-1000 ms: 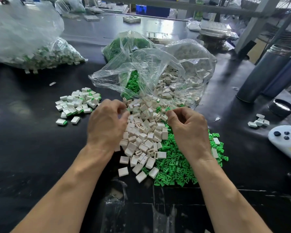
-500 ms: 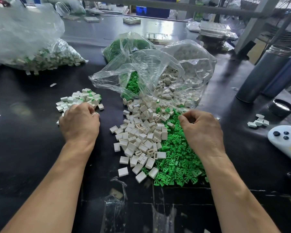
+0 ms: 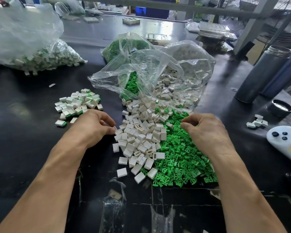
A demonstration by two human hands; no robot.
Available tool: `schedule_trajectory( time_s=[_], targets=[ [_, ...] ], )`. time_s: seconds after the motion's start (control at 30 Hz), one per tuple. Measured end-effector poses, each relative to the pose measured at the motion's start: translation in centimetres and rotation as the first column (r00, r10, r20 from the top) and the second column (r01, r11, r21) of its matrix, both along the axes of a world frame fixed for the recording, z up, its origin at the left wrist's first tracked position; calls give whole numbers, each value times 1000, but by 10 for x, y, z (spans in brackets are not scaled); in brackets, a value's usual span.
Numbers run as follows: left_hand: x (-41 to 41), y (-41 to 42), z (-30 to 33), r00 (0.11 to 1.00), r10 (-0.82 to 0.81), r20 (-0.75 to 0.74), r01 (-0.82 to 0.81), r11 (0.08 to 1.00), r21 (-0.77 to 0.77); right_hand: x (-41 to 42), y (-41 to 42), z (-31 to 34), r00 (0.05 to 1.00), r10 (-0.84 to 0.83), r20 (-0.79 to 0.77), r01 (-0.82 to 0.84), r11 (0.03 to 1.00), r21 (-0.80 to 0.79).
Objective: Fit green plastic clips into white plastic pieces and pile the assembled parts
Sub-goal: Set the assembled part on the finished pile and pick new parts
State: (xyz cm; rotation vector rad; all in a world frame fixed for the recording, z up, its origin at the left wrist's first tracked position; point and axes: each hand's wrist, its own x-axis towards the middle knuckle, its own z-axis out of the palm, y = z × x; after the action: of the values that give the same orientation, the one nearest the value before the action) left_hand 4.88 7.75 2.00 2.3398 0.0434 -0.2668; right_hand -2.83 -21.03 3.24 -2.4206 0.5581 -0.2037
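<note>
Both hands [image 3: 94,126] perhaps over white pieces [image 3: 141,137]

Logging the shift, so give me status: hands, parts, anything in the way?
Left hand pinching a white piece at the pile's edge. Right hand curled over green clips, grip unclear. Nothing blocking.

I think this is a factory workroom: a long black worktable [image 3: 32,148], big clear bags [image 3: 23,39] of small plastic parts, metal racks [image 3: 252,22] behind.
</note>
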Motion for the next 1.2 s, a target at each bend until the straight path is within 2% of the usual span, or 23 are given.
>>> schedule_trajectory(
  time_s=[0.1, 0.23, 0.37, 0.5, 0.6, 0.67, 0.73, 0.87, 1.2],
  targets=[
    [-1, -2, 1, 1000, -20, -2, 20, 1000, 10, 0, 1, -1, 998, 42, -39, -41, 999, 29],
    [-4, -11, 1, 999, -34, 35, 33, 999, 8, 2, 5, -1, 994, 60, -92, -61, 998, -10],
    [-11, -21, 2, 995, -28, 92, 39, 992, -116, 3, 11, -4, 994, 66, -89, -68, 997, -24],
    [-18, -31, 4, 987, -29, 158, 70, 963, -261, 2, 12, -6, 996, 81, 24, -82, 995, 54],
    [-22, -39, 5, 980, -68, 186, 135, 918, -373, 4, 12, -8, 981, 64, 185, -107, 967, 231],
    [-25, -45, 6, 978, -99, 183, 174, 871, -459, 5, 15, -9, 965, 50, 258, -158, 895, 417],
    [-28, -51, 7, 978, -130, 162, 199, 801, -565, 5, 22, -9, 952, 47, 303, -226, 776, 589],
    [-34, -63, 4, 972, -157, 177, 236, 701, -673, 6, 34, -10, 917, 48, 395, -355, 550, 756],
    [-36, -68, 0, 955, -197, 224, 297, 682, -668, 5, 41, -11, 897, 70, 437, -422, 430, 798]
  ],
)
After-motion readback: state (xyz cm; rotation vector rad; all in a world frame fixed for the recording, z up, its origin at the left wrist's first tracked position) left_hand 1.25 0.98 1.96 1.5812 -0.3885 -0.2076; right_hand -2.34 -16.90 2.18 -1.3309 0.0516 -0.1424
